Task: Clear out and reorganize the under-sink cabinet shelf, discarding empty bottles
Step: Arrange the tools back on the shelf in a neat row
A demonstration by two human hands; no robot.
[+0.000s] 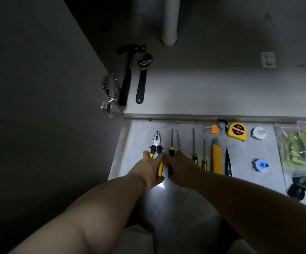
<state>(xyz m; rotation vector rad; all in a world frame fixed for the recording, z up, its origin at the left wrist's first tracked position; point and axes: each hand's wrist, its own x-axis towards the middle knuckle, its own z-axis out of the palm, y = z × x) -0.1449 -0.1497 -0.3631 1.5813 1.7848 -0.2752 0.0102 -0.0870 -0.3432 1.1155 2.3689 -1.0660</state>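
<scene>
The main risk is crowding. The left hand (151,168) has its fingers curled round the yellow handles of the combination pliers (156,142), and the right hand (180,168) presses against it, lying over the handle of the black-and-yellow screwdriver (171,143) and the butt of a thinner one (179,141). Whether the right hand actually grips either cannot be told, as its fingers are hidden under its back. With the knuckles touching, lifting the pliers could drag the neighbouring screwdriver askew or set the thin round shaft rolling out of the row. The pliers' handles look slightly spread, so a tighter squeeze could nip skin between them, and the light is poor enough to hide that. If the pliers go onto the cabinet shelf (203,88) beside the adjustable wrench (143,77) and claw hammer (128,70), the path passes close to the metal door hinge (110,92) standing out at the shelf's front-left corner, where a careless swing could catch a wrist. The pliers are at the left end of the tool row on the floor (139,129), just short of the shelf's front edge. Whether they are lifted or resting cannot be told. Their long axis runs straight away from the person, with the nose pointing at the shelf edge and the handles toward the knees, parallel to the screwdrivers and the yellow utility knife (216,158).
</scene>
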